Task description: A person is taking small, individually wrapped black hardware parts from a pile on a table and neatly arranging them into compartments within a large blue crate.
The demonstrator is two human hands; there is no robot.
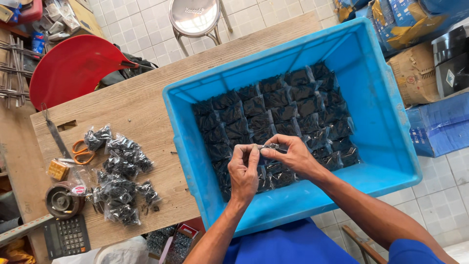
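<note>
Right, both hands meeting over the near half of the blue crate (381, 98). Left hand (244, 171) and right hand (290, 155) pinched together on one small clear bag of black screws (270, 146), fingertips closed on its top edge. Looks like closing or tidying the bag mouth before laying it down; exact finger action too small to tell.

For a clean job, by my read: hold bag upright, keep screws settled at the bottom, pinch only empty film at the top. Keep it low over the crate so any spill lands inside. Then lay flat in the next free slot, same orientation as its neighbours.

Crate floor covered with rows of packed screw bags (273, 110), tight and fairly even, reaching the far and right walls. Near wall strip under the wrists partly hidden.

Crate sits on the right end of the wooden table (146, 98), overhanging the right edge. Loose pile of filled bags (122, 181) towards the left end, well apart from the crate. Orange-handled scissors (83, 151) just beside that pile. Tape roll (61, 199) and dark calculator (67, 237) at the near left corner. Small yellowish block (57, 170) between scissors and tape roll.

Off the table: red plastic chair (73, 66) past the far left edge, metal stool (195, 17) beyond the far edge, stacked sacks and cartons (415, 73) to the right.
</note>
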